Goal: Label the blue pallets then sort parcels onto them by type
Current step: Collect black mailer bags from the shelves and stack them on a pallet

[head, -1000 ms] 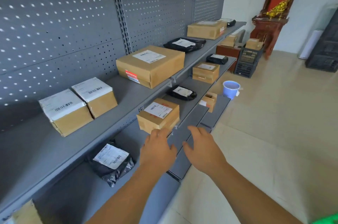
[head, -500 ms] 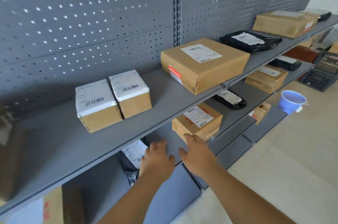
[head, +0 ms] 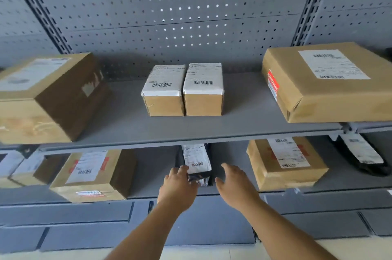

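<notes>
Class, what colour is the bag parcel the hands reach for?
Black bag parcel, with a white label; head view.

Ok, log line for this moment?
left hand: touches black polybag | right hand: open beside it | polybag: on lower shelf, not lifted

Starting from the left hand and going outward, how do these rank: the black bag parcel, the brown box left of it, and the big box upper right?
1. Black bag parcel: on the lower shelf, at the fingertips of the left hand.
2. Brown box: same shelf, to the left.
3. Big box: on the upper shelf, far right.
</notes>
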`<state>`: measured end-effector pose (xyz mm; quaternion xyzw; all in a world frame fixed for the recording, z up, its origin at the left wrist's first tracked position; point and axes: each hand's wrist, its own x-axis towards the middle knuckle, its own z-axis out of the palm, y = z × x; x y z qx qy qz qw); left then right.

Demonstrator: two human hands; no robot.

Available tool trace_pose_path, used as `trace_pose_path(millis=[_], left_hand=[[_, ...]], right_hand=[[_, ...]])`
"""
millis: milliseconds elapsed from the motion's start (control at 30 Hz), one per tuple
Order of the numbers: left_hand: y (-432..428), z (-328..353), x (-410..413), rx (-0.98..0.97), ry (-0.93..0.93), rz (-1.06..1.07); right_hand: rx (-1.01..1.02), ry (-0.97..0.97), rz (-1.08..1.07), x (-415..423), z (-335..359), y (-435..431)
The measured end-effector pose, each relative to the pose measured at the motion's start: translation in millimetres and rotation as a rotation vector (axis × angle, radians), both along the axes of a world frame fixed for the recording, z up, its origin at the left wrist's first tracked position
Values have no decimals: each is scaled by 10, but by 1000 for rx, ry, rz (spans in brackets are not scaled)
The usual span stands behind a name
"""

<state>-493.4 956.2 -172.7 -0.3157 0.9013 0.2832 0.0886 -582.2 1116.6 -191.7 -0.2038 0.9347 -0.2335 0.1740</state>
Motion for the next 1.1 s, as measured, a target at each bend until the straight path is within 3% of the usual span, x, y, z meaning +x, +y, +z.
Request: trace_pose_path(millis=[567,800,967,1100], left_hand=[[-332,-602,-322,58,83,127],[-456,-997,-613,74,57,101],[-530,-1228,-670,111,52,94],[-563,-1270,-693,170,90,98]], right_hand=[[-22,7,-3,-362,-575,-407],[-59,105,4,-493,-932,-666],[-114,47,-32,-537,-1112,-809],[-284,-129,-217,-535,-1167,-902]])
